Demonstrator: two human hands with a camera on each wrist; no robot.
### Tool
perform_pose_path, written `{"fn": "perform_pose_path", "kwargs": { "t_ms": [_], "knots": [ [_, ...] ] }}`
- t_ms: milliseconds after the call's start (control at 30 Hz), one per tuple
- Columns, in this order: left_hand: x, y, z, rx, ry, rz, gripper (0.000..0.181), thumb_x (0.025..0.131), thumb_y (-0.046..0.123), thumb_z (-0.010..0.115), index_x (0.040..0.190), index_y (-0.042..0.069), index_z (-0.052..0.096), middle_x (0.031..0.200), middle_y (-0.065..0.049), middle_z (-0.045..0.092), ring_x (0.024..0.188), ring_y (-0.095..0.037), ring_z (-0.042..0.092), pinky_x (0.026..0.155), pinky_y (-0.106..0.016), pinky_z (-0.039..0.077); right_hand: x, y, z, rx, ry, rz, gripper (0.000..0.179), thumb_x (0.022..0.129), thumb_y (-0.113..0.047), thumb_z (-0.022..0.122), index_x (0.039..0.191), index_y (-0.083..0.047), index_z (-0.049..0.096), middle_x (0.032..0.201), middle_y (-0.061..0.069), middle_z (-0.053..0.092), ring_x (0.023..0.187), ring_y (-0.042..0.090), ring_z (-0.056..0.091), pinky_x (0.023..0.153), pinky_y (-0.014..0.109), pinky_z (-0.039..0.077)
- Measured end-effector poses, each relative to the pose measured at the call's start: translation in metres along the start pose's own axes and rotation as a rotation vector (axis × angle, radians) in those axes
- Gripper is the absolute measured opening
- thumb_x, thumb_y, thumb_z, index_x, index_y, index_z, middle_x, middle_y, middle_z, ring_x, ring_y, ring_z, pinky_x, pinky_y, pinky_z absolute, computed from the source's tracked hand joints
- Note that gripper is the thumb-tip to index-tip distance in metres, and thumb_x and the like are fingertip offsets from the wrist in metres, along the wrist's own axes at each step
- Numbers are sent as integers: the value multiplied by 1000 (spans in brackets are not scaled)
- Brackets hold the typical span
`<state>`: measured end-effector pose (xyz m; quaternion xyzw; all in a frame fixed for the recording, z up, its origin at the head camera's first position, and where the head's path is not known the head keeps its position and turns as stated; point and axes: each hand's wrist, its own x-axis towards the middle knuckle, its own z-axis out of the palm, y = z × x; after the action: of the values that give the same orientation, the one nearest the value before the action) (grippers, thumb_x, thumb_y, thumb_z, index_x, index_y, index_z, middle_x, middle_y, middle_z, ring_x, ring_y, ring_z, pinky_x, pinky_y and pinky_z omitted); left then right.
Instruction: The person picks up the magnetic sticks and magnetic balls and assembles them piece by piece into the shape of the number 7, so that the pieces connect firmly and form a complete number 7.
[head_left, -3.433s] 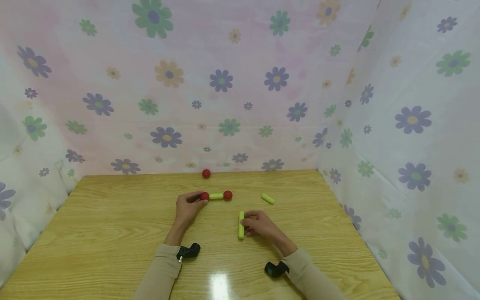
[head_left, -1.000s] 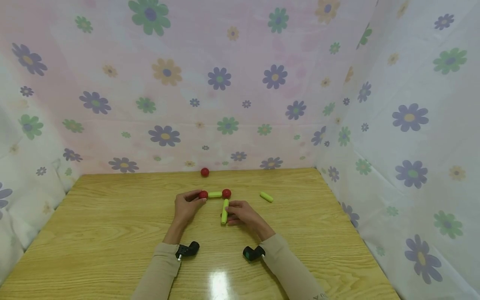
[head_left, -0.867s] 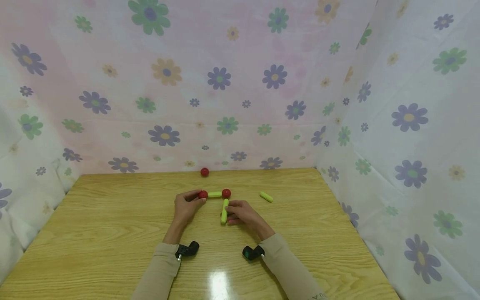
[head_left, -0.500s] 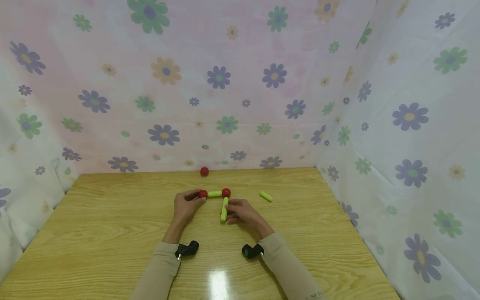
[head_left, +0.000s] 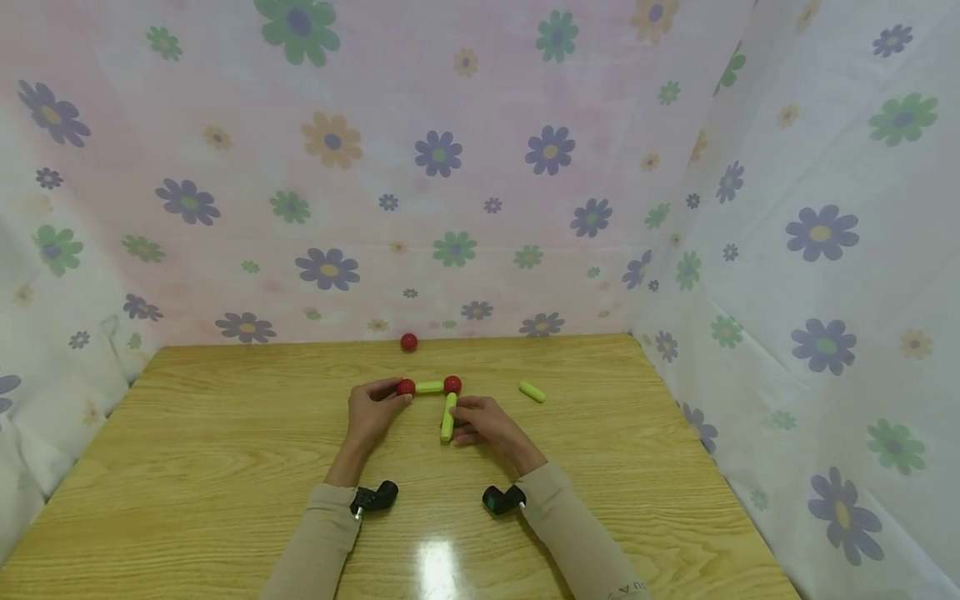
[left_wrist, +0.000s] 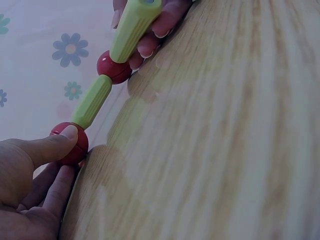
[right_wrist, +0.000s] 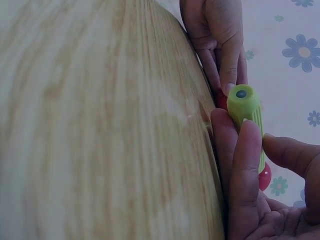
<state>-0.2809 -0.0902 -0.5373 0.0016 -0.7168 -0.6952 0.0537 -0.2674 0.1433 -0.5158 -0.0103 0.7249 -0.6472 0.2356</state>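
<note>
Long green rod (head_left: pixel 447 427) pinched by right hand (head_left: pixel 486 419) at fingertips (right_wrist: pixel 248 134).

Left hand (head_left: pixel 371 413) gripping red ball (head_left: pixel 407 387), short lime rod (head_left: pixel 430 387) reaching second red ball (head_left: pixel 452 385), right hand (head_left: pixel 489 422) pinching longer lime rod (head_left: pixel 448 419), third ball (head_left: pixel 408 342) by far table (head_left: pixel 225 450) edge, loose lime rod (head_left: pixel 532 392) right.

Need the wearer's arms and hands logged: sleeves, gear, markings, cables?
Left hand and right hand are gloveless. The left sleeve and right sleeve are beige; the right carries dark lettering, too cut off to read. Each cuff has a black, bent device: left device, right device. No cables visible.
</note>
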Motion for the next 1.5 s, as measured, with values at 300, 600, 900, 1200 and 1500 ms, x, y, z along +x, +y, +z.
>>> {"fn": "perform_pose_path", "kwargs": {
  "t_ms": [300,600,900,1200,1500],
  "knots": [
    [1,-1,0,10,12,2,37,84,-2,81,119,-6,72,123,-28,67,117,-38,66,85,-17,57,0,-2,0,8,9,11,49,105,-20,58,143,9,50,103,13,71,73,10,69,67,22,60],
    [1,1,1,3,17,5,39,83,-2,82,120,-8,71,123,-30,67,117,-40,65,84,-17,57,2,-3,1,2,26,23,47,104,-22,60,141,6,54,102,10,70,75,10,69,67,21,59],
    [0,1,1,4,13,-16,39,83,-3,81,120,-8,71,123,-30,67,118,-40,66,84,-17,57,-1,-2,1,5,26,11,49,104,-23,61,142,7,52,99,10,69,74,11,67,66,20,59],
    [0,0,1,5,10,-13,38,83,-3,81,120,-6,71,124,-29,67,118,-39,66,84,-17,57,2,0,1,18,36,11,49,104,-22,60,143,8,51,97,10,69,72,10,66,64,19,58],
    [-1,1,0,-11,13,-20,39,83,-2,82,120,-7,72,123,-29,67,116,-40,66,82,-18,57,0,1,1,15,50,-2,55,104,-23,60,146,10,45,113,17,68,76,11,68,66,20,59]
  ]
}}
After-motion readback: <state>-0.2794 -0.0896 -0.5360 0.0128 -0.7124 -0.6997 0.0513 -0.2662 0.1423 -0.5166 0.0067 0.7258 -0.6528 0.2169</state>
